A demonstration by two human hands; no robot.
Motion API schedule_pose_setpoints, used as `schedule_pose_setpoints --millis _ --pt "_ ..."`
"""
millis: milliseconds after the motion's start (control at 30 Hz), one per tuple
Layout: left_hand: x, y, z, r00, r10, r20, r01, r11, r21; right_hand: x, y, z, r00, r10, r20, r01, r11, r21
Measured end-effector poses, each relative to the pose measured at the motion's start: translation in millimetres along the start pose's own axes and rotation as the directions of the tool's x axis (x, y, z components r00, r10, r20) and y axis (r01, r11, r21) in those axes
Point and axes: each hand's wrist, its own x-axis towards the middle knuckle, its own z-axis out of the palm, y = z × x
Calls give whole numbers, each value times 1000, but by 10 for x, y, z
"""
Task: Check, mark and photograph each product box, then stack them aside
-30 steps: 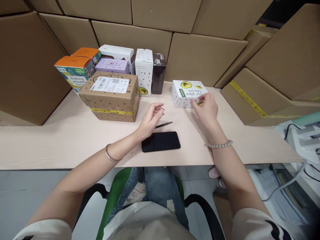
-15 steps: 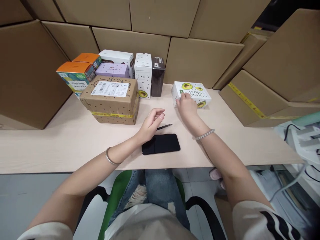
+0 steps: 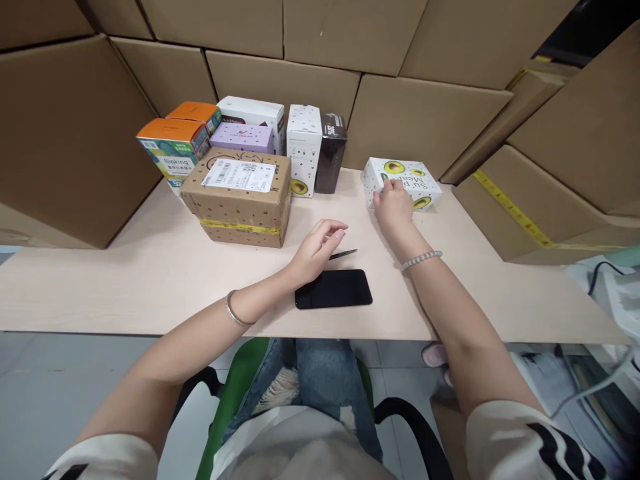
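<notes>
White box (image 3: 427, 185) sits beyond the phone (image 3: 343, 290) and to its right, long axis mostly left-right. Right hand (image 3: 395, 210) is the nearer one: its fingers are bent and fairly close together at the box's left, near part, so most of the box extends rightward from the fingertips. They touch it; we can't tell if they grip. Left hand (image 3: 315, 250) is over the phone's far left corner, fingers loosely curled and partly open, nothing held. Pen (image 3: 345, 254) lies just beyond the phone.

Writing: we read "Su", part of a "p" and "Meal" on the white box, looks upside down to us, avocado pictures around. Farther off, left of the phone: brown carton (image 3: 243, 210), white shipping label with codes, print too small; yellow tape. "Binking" on the orange-topped box (image 3: 173, 130) behind it. Beyond the phone, tall white box (image 3: 304, 143) has an avocado; dark box (image 3: 333, 157) lettering we can't read surely.
</notes>
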Motion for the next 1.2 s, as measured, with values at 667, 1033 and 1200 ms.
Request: schedule_pose_setpoints --millis 667,1033,1200 --pt "3 -103 22 1000 -15 -26 17 998 65 535 -1089 1 969 -205 -135 226 961 162" --pt "18 -66 27 992 -99 -81 96 995 -40 360 -730 -83 955 2 -298 79 962 260" --pt "104 -165 8 957 -225 -183 188 962 -200 -54 -307 -397 918 46 -393 110 925 364"
